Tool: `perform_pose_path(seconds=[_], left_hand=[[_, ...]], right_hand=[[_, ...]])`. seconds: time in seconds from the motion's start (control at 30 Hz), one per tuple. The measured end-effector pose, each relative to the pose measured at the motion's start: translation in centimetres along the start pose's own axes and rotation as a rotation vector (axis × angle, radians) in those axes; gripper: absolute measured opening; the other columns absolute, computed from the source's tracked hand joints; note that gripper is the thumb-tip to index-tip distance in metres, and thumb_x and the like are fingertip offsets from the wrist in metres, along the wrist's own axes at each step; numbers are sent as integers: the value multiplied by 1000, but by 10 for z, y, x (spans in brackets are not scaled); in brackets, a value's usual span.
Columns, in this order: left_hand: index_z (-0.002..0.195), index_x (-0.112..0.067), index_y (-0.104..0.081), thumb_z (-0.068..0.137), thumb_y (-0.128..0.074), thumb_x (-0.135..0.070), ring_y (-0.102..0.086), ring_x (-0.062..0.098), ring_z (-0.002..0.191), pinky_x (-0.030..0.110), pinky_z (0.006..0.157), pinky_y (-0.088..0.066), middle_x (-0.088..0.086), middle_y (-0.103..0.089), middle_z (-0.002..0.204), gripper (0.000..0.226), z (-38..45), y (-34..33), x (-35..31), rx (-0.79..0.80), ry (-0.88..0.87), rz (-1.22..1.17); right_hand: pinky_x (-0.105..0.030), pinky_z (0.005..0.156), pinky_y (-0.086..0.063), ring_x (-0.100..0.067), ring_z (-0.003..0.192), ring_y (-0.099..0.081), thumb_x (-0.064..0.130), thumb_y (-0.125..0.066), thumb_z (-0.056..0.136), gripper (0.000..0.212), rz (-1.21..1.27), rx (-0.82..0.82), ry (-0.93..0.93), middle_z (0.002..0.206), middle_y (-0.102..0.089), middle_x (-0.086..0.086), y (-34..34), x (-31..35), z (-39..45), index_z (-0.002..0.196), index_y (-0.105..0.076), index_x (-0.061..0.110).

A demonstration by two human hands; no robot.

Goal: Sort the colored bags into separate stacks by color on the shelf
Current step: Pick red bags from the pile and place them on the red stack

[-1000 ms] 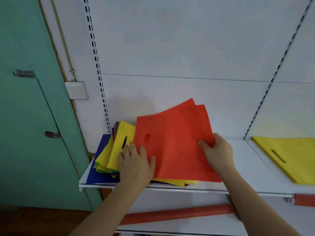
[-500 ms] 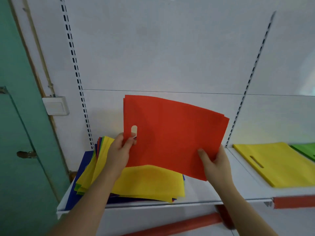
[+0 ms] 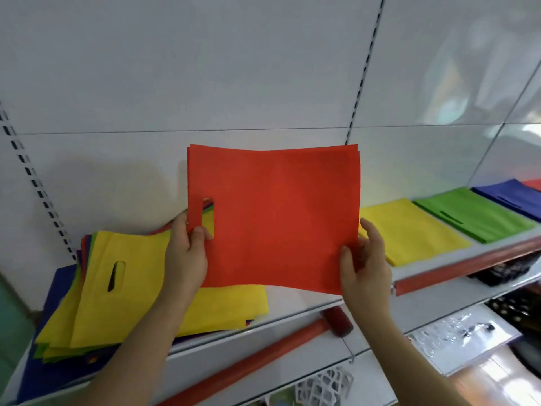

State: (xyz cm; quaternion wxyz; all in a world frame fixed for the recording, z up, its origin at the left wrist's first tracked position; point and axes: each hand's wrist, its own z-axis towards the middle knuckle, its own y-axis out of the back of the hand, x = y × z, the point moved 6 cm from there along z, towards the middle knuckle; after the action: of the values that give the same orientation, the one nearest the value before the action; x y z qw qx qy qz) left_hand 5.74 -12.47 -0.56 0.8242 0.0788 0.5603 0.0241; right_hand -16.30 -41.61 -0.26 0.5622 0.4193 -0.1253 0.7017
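Both hands hold a red bag [image 3: 278, 215] upright above the white shelf [image 3: 307, 306]. My left hand [image 3: 186, 253] pinches its left edge beside the handle cut-out. My right hand [image 3: 364, 265] grips its lower right corner. Under and left of it lies the mixed pile [image 3: 123, 291], a yellow bag with a handle slot on top and green, red and blue edges beneath. To the right lie separate stacks: yellow [image 3: 409, 230], green [image 3: 474, 215], blue [image 3: 509, 196], and a red corner [image 3: 534, 184] at the frame edge.
A white slotted back panel [image 3: 263, 83] rises behind the shelf. Red price rails [image 3: 468, 268] run along the shelf fronts. A lower shelf at bottom right carries packaged goods [image 3: 459, 338] and a white mesh item [image 3: 325, 385]. A teal door edge [image 3: 8, 317] sits far left.
The red bag was lifted off the mixed pile and carried up and to the right, now held flat and upright. The view swung right, showing the green and blue stacks.
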Motion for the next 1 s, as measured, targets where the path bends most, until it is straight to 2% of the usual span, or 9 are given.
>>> perform_pose_path(seconds=[0.1, 0.2, 0.3, 0.37, 0.47, 0.53, 0.7, 0.87, 1.0], left_hand=[[125, -45, -52, 109, -45, -17, -61, -11, 84, 4, 63, -39, -34, -66, 97, 34, -14, -53, -15, 32, -52, 7], [128, -52, -53, 110, -41, -13, -63, -2, 83, 7, 65, -42, -23, -69, 98, 44, -33, -121, -29, 235, -76, 35], [138, -38, -54, 110, -40, -11, -62, 2, 82, 16, 68, -45, -23, -69, 97, 42, -51, -186, -50, 313, -125, 91], [139, -40, -53, 110, -40, -13, -63, -2, 83, 11, 67, -43, -23, -69, 95, 42, -66, -232, -69, 328, -148, 96], [144, -43, -49, 110, -39, -17, -62, -10, 86, 24, 75, -48, -30, -67, 96, 44, -94, -308, -100, 346, -157, 77], [147, -46, -43, 110, -41, -19, -62, -8, 84, 25, 70, -46, -35, -65, 96, 46, -115, -357, -119, 348, -178, 43], [139, -37, -52, 104, -53, -10, -64, 8, 87, 29, 71, -44, -9, -67, 108, 43, -157, -470, -156, 342, -252, 17], [126, -18, -68, 104, -54, -5, -56, -1, 103, -1, 83, -36, -9, -65, 117, 29, -180, -588, -182, 435, -370, 37], [130, -19, -67, 103, -57, -6, -55, -2, 105, 4, 88, -39, -12, -63, 118, 32, -187, -686, -191, 510, -414, 18]], right_hand=[[-20, 74, -46, -6, 89, -64, 24, -54, 99, 40, -28, -73, -49, 105, -65, 21, 46, -27, 4, 129, -48, 50], [-23, 77, -44, -6, 90, -61, 22, -50, 94, 28, -138, -108, -56, 102, -64, 19, 97, -57, 13, 112, -57, 42], [-29, 87, -46, -8, 98, -60, 9, -56, 97, 29, -233, -150, -61, 109, -65, 13, 152, -90, 24, 117, -68, 27], [-28, 90, -47, -4, 100, -58, 3, -58, 97, 34, -286, -168, -70, 114, -64, 12, 192, -113, 30, 122, -69, 22], [-24, 92, -45, -4, 103, -59, 2, -57, 97, 38, -368, -159, -84, 124, -65, 9, 259, -150, 43, 129, -70, 18], [-21, 92, -43, -11, 106, -62, -1, -59, 95, 41, -417, -186, -76, 126, -66, 6, 304, -175, 53, 131, -71, 15], [-28, 90, -48, -15, 109, -62, -4, -58, 94, 51, -498, -238, -156, 135, -61, 5, 402, -230, 70, 142, -64, 14], [-32, 88, -50, -19, 111, -63, -7, -57, 92, 56, -562, -302, -207, 138, -59, 4, 469, -295, 96, 144, -62, 13], [-30, 87, -46, -21, 112, -62, -6, -57, 92, 57, -637, -308, -275, 139, -57, 3, 507, -352, 125, 146, -60, 13]])
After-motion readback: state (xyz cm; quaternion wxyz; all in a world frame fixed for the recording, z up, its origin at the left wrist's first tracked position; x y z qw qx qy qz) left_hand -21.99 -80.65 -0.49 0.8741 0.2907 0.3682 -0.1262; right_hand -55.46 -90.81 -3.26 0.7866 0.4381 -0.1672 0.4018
